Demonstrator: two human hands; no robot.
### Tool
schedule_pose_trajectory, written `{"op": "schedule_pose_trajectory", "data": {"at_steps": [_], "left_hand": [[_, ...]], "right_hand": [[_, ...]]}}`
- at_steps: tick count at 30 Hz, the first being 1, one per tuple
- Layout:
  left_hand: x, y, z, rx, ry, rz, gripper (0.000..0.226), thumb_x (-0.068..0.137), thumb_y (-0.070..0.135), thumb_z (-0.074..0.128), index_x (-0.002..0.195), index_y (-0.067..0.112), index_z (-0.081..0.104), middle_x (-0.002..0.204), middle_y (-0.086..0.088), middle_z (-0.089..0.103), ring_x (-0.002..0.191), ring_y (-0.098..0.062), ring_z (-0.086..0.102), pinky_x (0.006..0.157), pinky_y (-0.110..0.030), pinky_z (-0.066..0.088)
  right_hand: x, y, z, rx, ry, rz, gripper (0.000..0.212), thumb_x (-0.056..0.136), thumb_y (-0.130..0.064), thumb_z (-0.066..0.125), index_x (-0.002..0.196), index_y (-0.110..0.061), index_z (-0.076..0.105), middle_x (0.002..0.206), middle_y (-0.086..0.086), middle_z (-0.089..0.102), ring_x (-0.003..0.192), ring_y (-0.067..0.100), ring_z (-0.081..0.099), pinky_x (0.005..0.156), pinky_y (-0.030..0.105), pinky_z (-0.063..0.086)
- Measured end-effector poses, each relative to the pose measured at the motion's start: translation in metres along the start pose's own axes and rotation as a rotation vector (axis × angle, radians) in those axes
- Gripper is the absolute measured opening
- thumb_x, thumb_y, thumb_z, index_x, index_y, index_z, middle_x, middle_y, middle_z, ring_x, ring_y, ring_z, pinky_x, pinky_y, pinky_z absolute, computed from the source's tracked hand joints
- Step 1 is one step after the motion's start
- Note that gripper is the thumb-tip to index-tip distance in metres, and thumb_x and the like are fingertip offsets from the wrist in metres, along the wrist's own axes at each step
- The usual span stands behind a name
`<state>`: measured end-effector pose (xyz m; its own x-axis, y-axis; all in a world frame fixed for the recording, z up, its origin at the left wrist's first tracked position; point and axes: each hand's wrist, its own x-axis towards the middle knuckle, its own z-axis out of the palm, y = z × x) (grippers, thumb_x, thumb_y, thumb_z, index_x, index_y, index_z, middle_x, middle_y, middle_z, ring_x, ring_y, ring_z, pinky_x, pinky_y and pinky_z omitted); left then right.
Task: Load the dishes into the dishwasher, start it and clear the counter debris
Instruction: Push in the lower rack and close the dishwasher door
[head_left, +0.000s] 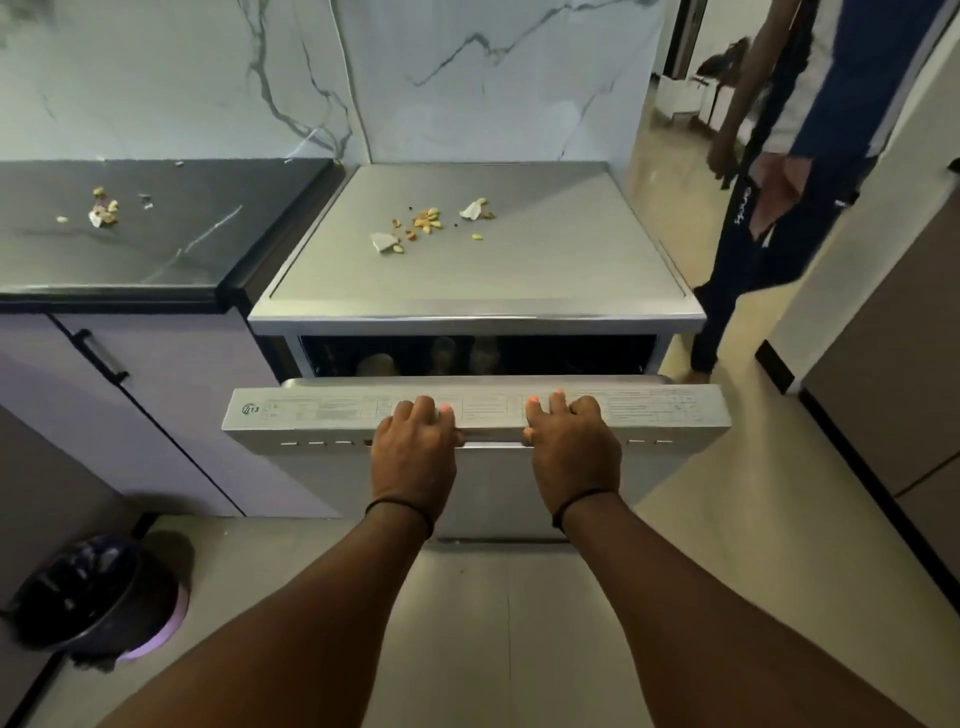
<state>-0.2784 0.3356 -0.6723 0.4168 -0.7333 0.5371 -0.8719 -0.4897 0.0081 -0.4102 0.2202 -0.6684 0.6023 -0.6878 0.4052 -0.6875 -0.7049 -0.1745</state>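
The silver dishwasher door (291, 415) stands ajar, tilted a little out from the machine. My left hand (415, 447) and my right hand (571, 447) both grip the door's top edge, fingers curled over it, thumbs by the handle recess. Through the dark gap (478, 356) I faintly see dishes inside. Nut and paper debris (428, 223) lies scattered on the dishwasher's grey top (545, 260). A smaller heap of debris (104, 210) lies on the black counter (156, 244) to the left.
A lilac cabinet (171, 415) with a black handle stands left of the dishwasher. A lined bin (98, 597) sits on the floor at lower left. Another person (779, 182) stands at the right, close to the dishwasher's corner. Marble wall behind.
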Motion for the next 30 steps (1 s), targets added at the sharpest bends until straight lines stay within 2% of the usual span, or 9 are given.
{"op": "schedule_pose_trajectory", "data": {"at_steps": [5,8,12,16,19,21,24,27,30], "left_hand": [[0.049,-0.004,0.006,-0.011,-0.052,-0.025,0.02,0.068,0.019,0.084,0.079,0.012,0.069,0.075,-0.007,0.061,0.065,-0.025,0.057,0.052,-0.031,0.045],[0.071,-0.006,0.015,0.019,-0.106,-0.02,0.022,0.063,0.016,0.087,0.072,0.012,0.067,0.071,-0.006,0.06,0.062,-0.025,0.057,0.049,-0.03,0.043],[0.1,-0.011,0.021,0.049,-0.163,0.06,0.025,0.055,0.008,0.09,0.062,0.009,0.066,0.071,-0.009,0.06,0.058,-0.027,0.057,0.047,-0.029,0.044],[0.13,-0.022,0.017,-0.002,-0.147,0.171,0.027,0.061,0.006,0.083,0.082,0.011,0.065,0.093,-0.013,0.054,0.08,-0.03,0.054,0.071,-0.039,0.05],[0.154,-0.045,0.014,-0.047,-0.277,0.164,0.074,0.066,0.021,0.082,0.133,0.007,0.052,0.134,-0.021,0.05,0.125,-0.039,0.047,0.11,-0.049,0.032],[0.168,-0.055,0.017,-0.058,-0.42,0.144,0.089,0.071,0.034,0.081,0.143,0.004,0.039,0.145,-0.019,0.043,0.136,-0.036,0.038,0.115,-0.047,0.024],[0.172,-0.057,0.024,-0.046,-0.476,0.139,0.086,0.057,0.033,0.09,0.128,-0.004,0.056,0.13,-0.024,0.057,0.122,-0.041,0.054,0.1,-0.051,0.043],[0.172,-0.051,0.031,-0.016,-0.496,0.138,0.082,0.05,0.031,0.091,0.117,-0.008,0.064,0.118,-0.028,0.063,0.109,-0.044,0.062,0.09,-0.054,0.05],[0.181,-0.043,0.024,0.064,-0.559,0.196,0.081,0.072,0.036,0.079,0.131,-0.012,0.049,0.132,-0.035,0.05,0.124,-0.048,0.049,0.102,-0.055,0.041]], "right_hand": [[0.052,0.008,-0.005,-0.056,-0.064,-0.027,0.022,0.08,-0.019,0.073,0.102,-0.015,0.069,0.087,0.009,0.065,0.079,0.032,0.06,0.057,0.032,0.053],[0.072,0.009,-0.007,-0.081,-0.1,0.014,0.015,0.072,-0.025,0.08,0.083,-0.019,0.071,0.07,0.006,0.062,0.064,0.029,0.06,0.048,0.025,0.041],[0.101,0.017,-0.005,-0.115,-0.054,0.041,0.022,0.067,-0.037,0.08,0.072,-0.021,0.066,0.073,0.005,0.056,0.072,0.027,0.055,0.064,0.029,0.036],[0.128,0.015,-0.009,-0.203,-0.039,-0.052,0.078,0.053,-0.028,0.09,0.121,-0.012,0.054,0.113,0.017,0.053,0.105,0.036,0.049,0.107,0.049,0.032],[0.164,0.018,-0.017,-0.137,-0.304,-0.116,0.1,0.074,-0.023,0.077,0.152,-0.009,0.015,0.157,0.017,0.018,0.144,0.034,0.018,0.118,0.039,0.012],[0.184,0.026,-0.017,-0.102,-0.497,-0.132,0.098,0.083,-0.032,0.068,0.153,-0.012,0.004,0.161,0.008,0.005,0.148,0.027,0.007,0.119,0.034,0.009],[0.19,0.026,-0.011,-0.143,-0.505,-0.164,0.092,0.086,-0.039,0.063,0.153,-0.009,0.007,0.161,0.009,0.006,0.148,0.028,0.007,0.12,0.036,0.011],[0.184,0.022,-0.003,-0.189,-0.476,-0.191,0.096,0.066,-0.041,0.079,0.143,0.002,0.038,0.147,0.021,0.039,0.134,0.04,0.04,0.108,0.047,0.035],[0.189,0.025,-0.006,-0.251,-0.511,-0.213,0.097,0.061,-0.045,0.079,0.137,0.006,0.045,0.139,0.026,0.047,0.125,0.044,0.049,0.101,0.052,0.043]]}}
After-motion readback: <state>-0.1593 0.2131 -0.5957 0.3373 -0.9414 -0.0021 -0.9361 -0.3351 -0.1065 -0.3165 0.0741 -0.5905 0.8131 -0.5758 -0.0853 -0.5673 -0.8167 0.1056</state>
